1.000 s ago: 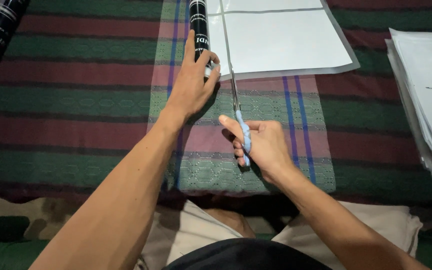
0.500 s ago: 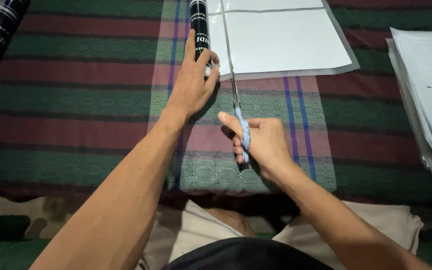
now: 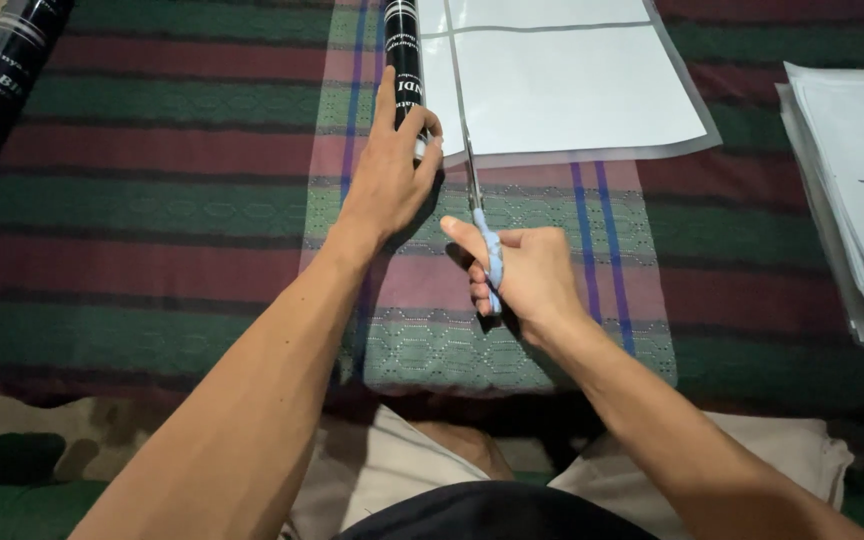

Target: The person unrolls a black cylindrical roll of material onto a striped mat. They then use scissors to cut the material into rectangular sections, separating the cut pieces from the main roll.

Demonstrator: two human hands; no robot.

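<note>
Right hand (image 3: 527,275) clamped on blue-handled scissors (image 3: 482,225), blades at the near edge of the white sheet (image 3: 562,85) just ahead. Left hand (image 3: 387,170) beside it, fingers pressed over the sheet's rolled black end (image 3: 404,50). Paper stack (image 3: 852,200) far right.

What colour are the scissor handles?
Light blue. The scissors sit in the right hand, seen clearly in the head view.
</note>
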